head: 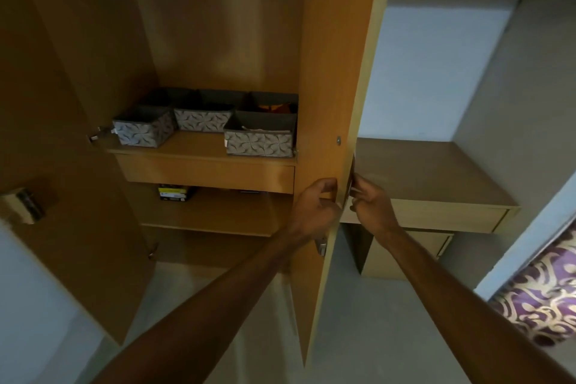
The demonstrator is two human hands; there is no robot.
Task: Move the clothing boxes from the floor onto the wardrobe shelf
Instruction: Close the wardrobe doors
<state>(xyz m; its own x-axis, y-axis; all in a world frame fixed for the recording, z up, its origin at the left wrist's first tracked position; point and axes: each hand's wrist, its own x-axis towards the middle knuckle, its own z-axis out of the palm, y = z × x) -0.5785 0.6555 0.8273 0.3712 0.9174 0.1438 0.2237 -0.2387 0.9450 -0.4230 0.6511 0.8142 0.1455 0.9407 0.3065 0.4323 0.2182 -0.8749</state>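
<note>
- Left of the open door [330, 72], three clothing boxes [202, 120] sit on the wardrobe shelf [193, 146]. None shows on the floor [265, 337], so the moving looks done.
- Left hand [314, 206] grips the door's edge. Right hand [371, 203] is at the door's far face, perhaps on a handle; I cannot tell its grip.
- Desk [436, 171] right of the door, clear of its swing.
</note>
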